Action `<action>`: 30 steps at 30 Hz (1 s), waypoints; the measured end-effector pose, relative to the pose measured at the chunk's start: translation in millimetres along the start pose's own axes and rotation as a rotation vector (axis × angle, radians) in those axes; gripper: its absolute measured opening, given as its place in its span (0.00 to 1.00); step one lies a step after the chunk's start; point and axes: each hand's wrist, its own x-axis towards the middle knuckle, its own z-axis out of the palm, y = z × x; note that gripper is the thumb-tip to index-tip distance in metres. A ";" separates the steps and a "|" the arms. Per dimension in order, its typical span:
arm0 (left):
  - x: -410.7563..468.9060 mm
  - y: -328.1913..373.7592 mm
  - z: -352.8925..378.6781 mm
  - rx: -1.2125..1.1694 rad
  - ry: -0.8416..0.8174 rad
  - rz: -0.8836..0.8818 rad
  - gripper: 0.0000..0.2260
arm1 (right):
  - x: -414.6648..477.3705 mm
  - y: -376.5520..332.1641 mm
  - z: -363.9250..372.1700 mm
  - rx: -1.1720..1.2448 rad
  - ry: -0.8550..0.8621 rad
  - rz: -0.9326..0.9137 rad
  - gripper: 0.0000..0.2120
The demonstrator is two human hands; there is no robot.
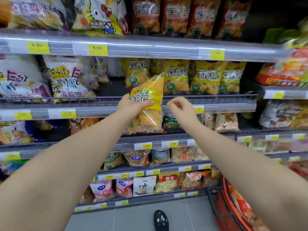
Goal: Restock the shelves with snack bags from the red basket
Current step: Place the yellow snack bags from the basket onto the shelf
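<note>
The left hand (133,105) grips a yellow snack bag (148,97) round its middle, thumb across the front and fingers curled behind, holding it tilted in front of the middle shelf (216,106). The right hand (179,107) hovers just beside it with fingers loosely curled and nothing in them. To do this well, the bag probably wants lifting over the low wire rail (216,97), then standing upright with its label facing out, in line with the matching row of yellow bags (205,77); the free hand could steady its neighbours. The bag is glossy, crinkly plastic, puffed like a pillow, so a light grip should spare the brittle pieces inside. The red basket (220,205) sits on the floor, low on the right.
</note>
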 end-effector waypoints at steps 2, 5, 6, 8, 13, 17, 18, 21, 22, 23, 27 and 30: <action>-10.0 6.2 5.6 -0.005 0.026 -0.020 0.54 | -25.4 -9.7 2.2 0.026 -0.126 0.031 0.13; -25.3 11.4 10.6 0.018 -0.003 -0.045 0.58 | -48.6 -20.9 0.0 0.001 -0.207 0.065 0.30; -29.8 12.2 11.2 -0.009 -0.021 -0.058 0.58 | -53.3 -22.1 -2.7 -0.001 -0.198 0.075 0.32; -35.5 13.5 9.0 -0.185 -0.073 -0.130 0.56 | -60.3 -20.9 -9.8 -0.001 -0.184 0.110 0.32; -40.0 -0.2 -0.6 -0.402 -0.290 -0.291 0.14 | -71.1 -14.9 -24.3 0.097 -0.225 0.165 0.26; -49.0 -11.9 -3.3 -0.311 -0.336 -0.326 0.13 | -70.6 -13.6 -19.8 -0.088 -0.270 0.147 0.22; -50.2 -13.4 -4.3 -0.277 -0.339 -0.319 0.13 | -68.4 -13.8 -16.9 -0.142 -0.293 0.146 0.24; -50.7 -15.2 -6.5 -0.223 -0.357 -0.286 0.14 | -60.8 -19.2 -5.8 -0.289 -0.371 0.126 0.38; -50.4 -14.4 -7.2 -0.218 -0.361 -0.274 0.14 | -58.1 -22.2 -2.7 -0.376 -0.374 0.113 0.42; -49.0 -13.3 -8.2 -0.217 -0.360 -0.261 0.15 | -54.8 -23.9 0.0 -0.441 -0.363 0.098 0.43; -32.3 -2.5 -16.6 -0.249 -0.367 -0.208 0.23 | -35.7 -25.3 -0.1 -0.380 -0.225 0.095 0.36; -16.5 6.7 -25.4 -0.224 -0.267 -0.088 0.17 | -11.0 -31.7 -4.5 -0.401 -0.134 0.077 0.42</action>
